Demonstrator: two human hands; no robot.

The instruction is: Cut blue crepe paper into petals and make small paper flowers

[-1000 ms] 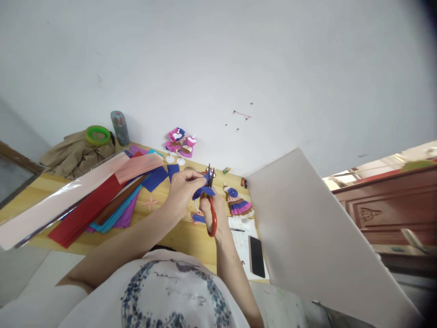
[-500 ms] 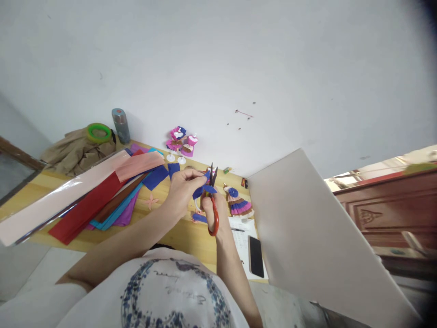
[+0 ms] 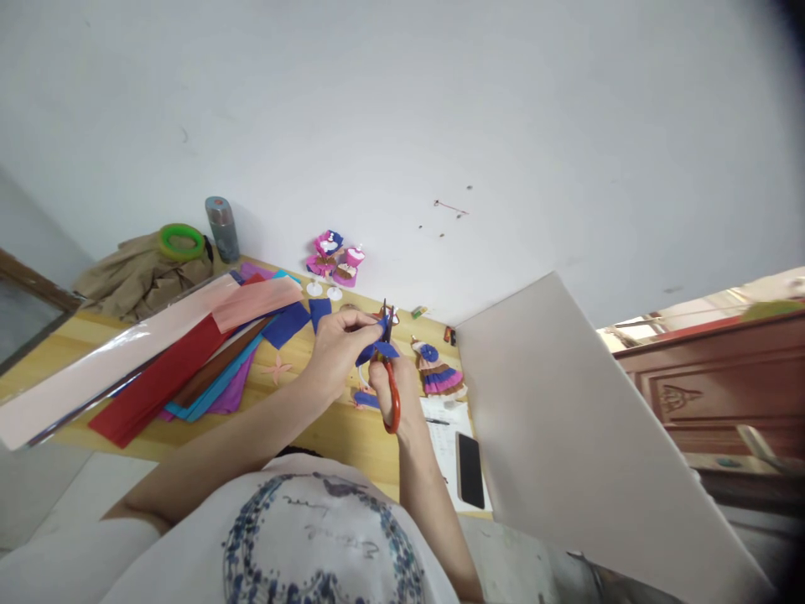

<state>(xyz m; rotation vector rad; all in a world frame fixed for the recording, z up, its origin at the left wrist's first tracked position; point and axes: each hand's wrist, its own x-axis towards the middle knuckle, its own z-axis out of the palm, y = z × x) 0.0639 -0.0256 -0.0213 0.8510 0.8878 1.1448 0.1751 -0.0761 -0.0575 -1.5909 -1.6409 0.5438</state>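
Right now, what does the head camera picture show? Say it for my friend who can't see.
A person's left hand holds a small piece of blue paper while the right hand cuts it with red-handled scissors above a wooden table. Long coloured paper sheets lie to the left.

Bare yellow wooden surface [image 3: 343,440] open beneath left hand [image 3: 336,351] and right hand [image 3: 396,387]. Left: fanned long coloured paper sheets [image 3: 157,369] block. Right: black phone [image 3: 470,470], striped paper doll [image 3: 438,374], then large tilted white board [image 3: 566,419] walls off that side. Far edge: pink paper figures [image 3: 333,262] by white wall [image 3: 440,126].
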